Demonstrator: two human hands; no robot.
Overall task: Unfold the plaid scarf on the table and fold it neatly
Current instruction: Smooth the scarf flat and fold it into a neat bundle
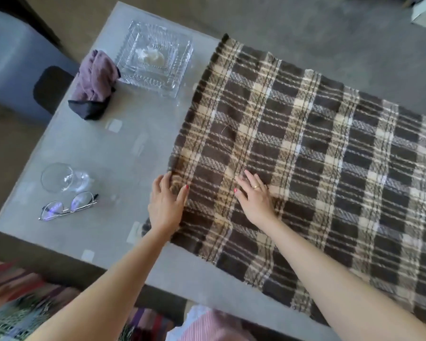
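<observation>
Your brown, cream and grey plaid woven scarf (305, 156) lies spread flat across the right and centre of the frame, covering most of the grey matte surface (123, 148) and running off the right edge of the picture. Its left edge runs from the upper centre down toward the lower centre.

Your left hand (166, 204) rests palm down at that left edge, just below the middle of the frame, fingers (163, 183) stretched out flat and slightly spread, the thumb lying on the fabric; it grips nothing. Your right hand (255, 199) lies just beside it to the right, also flat on the scarf with the fingers extended and open, pinching nothing. A gold ring shows on one finger, and the nails are painted red.

In the upper left of the frame stands a square cut-glass dish (155, 57) with something pale and crumpled in it. Touching its left side is a mauve cloth bundled over a black pouch (92, 82). At the left, lower down, a clear drinking glass (62, 177) lies on its side, with thin metal-rimmed spectacles (67, 205) just below it.

No writing or brand can be read anywhere in view.
</observation>
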